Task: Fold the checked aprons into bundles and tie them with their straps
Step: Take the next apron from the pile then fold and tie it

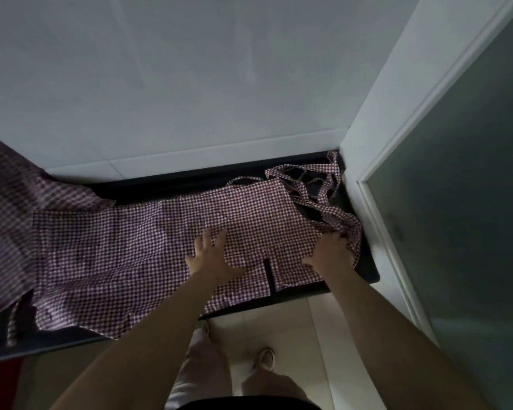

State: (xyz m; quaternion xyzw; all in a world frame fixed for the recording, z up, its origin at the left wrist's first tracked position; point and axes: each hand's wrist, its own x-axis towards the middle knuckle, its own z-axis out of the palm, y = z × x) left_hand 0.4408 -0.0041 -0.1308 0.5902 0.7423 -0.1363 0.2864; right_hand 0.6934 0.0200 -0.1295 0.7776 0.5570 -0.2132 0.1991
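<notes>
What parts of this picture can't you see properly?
- Head view: the second checked cloth runs off the left edge, so its shape is unknown.
- The right hand has its fingertips buried in bunched fabric and straps; its grip is unclear.
- The apron hides most of the dark counter.
- The left hand covers the cloth beneath it.
- Dim light blurs the strap tangle.

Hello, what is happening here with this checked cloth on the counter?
A person is laying out a checked apron on a dark counter to fold it. The left hand presses flat on the cloth with spread fingers. The right hand grips bunched fabric near the straps, which lie loose and untied by the wall corner. More checked cloth lies heaped at the left. Nothing is bundled or tied yet.
</notes>
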